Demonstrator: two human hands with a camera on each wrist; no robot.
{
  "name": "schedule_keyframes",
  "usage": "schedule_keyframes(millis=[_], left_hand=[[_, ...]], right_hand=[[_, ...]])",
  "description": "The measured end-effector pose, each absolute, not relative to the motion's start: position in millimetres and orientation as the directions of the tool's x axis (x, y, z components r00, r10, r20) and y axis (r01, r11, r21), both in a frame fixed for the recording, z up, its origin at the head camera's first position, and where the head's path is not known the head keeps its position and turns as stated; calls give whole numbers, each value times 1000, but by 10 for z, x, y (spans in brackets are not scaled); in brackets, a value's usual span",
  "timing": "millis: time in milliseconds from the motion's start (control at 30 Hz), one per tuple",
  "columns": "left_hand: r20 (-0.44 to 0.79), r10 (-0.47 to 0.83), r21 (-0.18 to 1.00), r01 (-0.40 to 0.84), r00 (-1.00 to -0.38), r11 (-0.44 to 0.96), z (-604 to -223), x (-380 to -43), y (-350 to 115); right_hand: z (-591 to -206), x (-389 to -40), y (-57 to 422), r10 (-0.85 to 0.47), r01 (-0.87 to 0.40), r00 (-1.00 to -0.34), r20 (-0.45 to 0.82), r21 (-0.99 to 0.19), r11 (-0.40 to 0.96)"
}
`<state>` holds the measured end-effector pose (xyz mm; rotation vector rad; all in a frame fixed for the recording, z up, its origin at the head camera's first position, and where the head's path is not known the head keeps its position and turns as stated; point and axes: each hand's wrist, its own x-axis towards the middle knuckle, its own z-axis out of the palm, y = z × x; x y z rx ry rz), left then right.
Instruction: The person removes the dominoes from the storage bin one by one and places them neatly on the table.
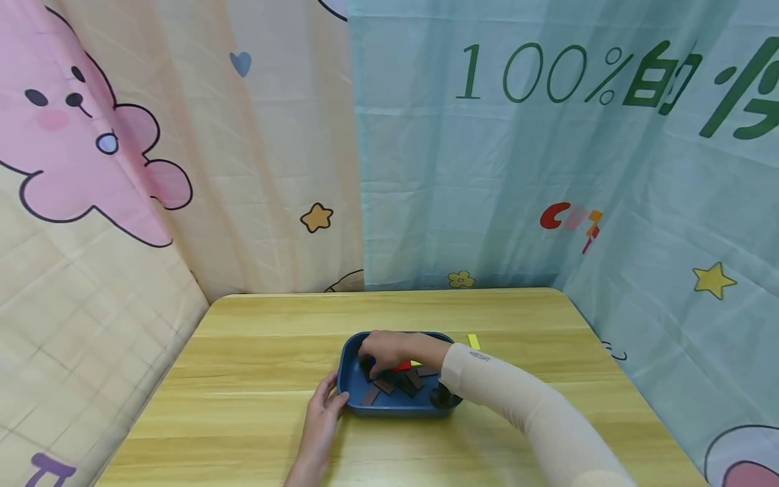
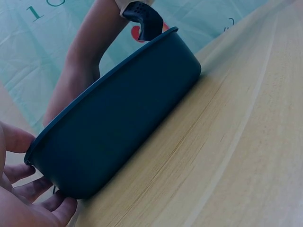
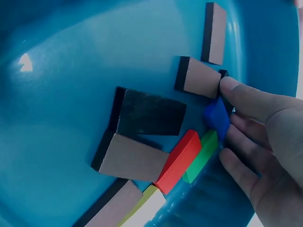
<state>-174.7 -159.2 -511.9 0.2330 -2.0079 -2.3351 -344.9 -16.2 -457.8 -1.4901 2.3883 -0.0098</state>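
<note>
A pale sleeve [image 1: 535, 412] covers the right forearm, behind the right grip [image 1: 386, 352], which is inside the blue bin [image 1: 402, 411], toward its left end. Thumb and fingers pinch a dark block [image 3: 228, 105], mostly hidden by them. A blue block [image 3: 216, 116] sits just beside those fingers; a green block [image 3: 201, 156] and a red block [image 3: 179, 161] lie near, with brown blocks [image 1: 383, 385] on the near side of the grip. The left grip [image 1: 322, 402] pinches the bin's left rim, thumb over the edge, fingers against the outer wall.

The bench [image 1: 262, 365] is yellowish wood grain; a yellow strip [image 1: 473, 341] lies on it, well right of both grips. Beyond stand printed curtains [image 1: 414, 169], reading "100%的" in green, then a cut-off character. The sleeve's small mark is illegible.
</note>
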Motion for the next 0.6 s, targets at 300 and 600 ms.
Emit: schedule_keyframes(millis=[300,600], left_hand=[[-90,-142,986,-68,-986,-154,-5130,-1755,-1604],[-79,-147,986,-56,-986,-154,-5133,-1746,-1600]], right_hand=[[-4636,-3476,-228,-893,-883,-381,-238,-192,428],[-4535,-3470,-236,-924,-843,-331,-190,-379,380]])
